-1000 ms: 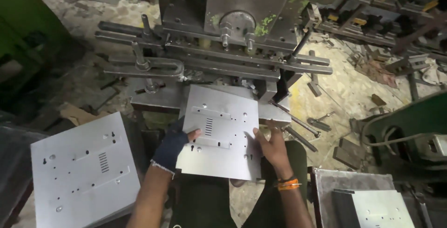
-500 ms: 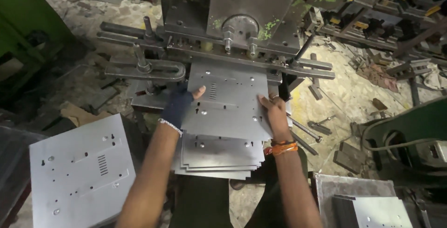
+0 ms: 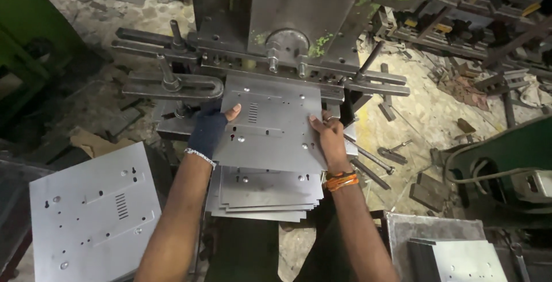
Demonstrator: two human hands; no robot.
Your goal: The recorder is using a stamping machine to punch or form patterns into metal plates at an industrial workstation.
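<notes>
A grey punched metal sheet lies flat with its far edge pushed under the head of a heavy press machine. My left hand, in a dark blue fingerless glove, grips the sheet's left edge. My right hand, bare with an orange wristband, presses on its right edge. Under the near part of that sheet rests a stack of similar sheets, fanned slightly.
Another stack of punched sheets sits at the lower left. More sheets lie in a bin at the lower right. Clamp bars flank the press. Loose bolts and scrap litter the floor; a green machine stands right.
Both hands have slid the top sheet forward off the stack, from in front of me to under the press head. The stack below is now uncovered.
</notes>
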